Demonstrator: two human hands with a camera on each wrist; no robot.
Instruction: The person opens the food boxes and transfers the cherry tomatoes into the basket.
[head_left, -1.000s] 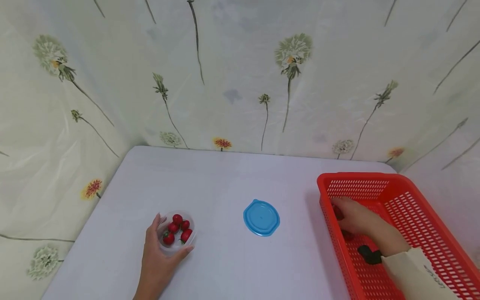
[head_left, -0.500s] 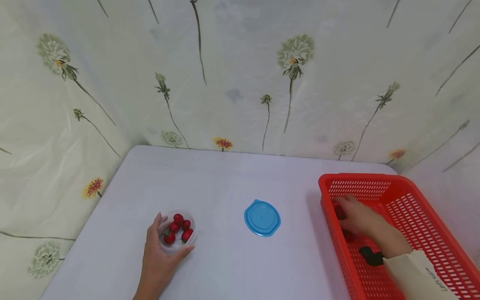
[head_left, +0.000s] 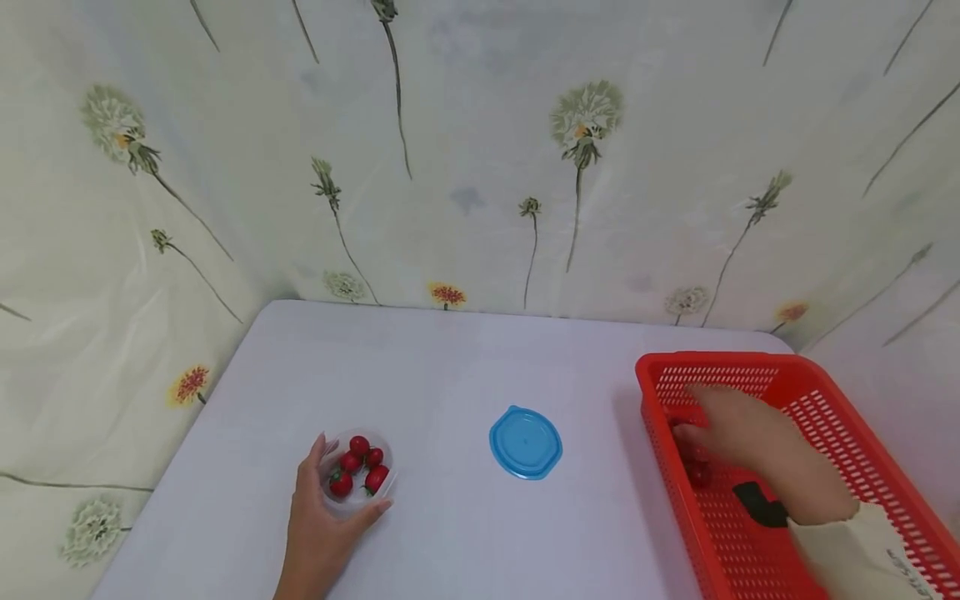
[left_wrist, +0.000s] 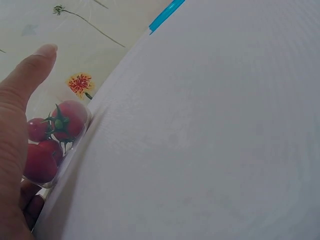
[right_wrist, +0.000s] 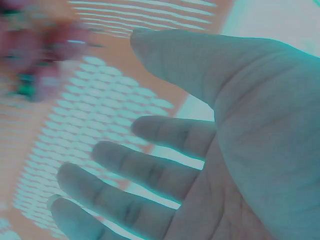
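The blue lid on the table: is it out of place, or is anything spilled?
Nothing is spilled. The blue lid lies flat on the table, apart from the open tub of tomatoes that the left hand holds. Nothing else stands out.

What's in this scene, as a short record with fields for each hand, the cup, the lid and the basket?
left hand: curled round the cup, on the table
cup: clear, lid off, holds red tomatoes with green stems
lid: blue, round, flat on the table, between cup and basket, touching neither
right hand: inside the basket, fingers spread, palm empty in the wrist view
basket: red, slotted, at the table's right end; a few tomatoes by the fingertips
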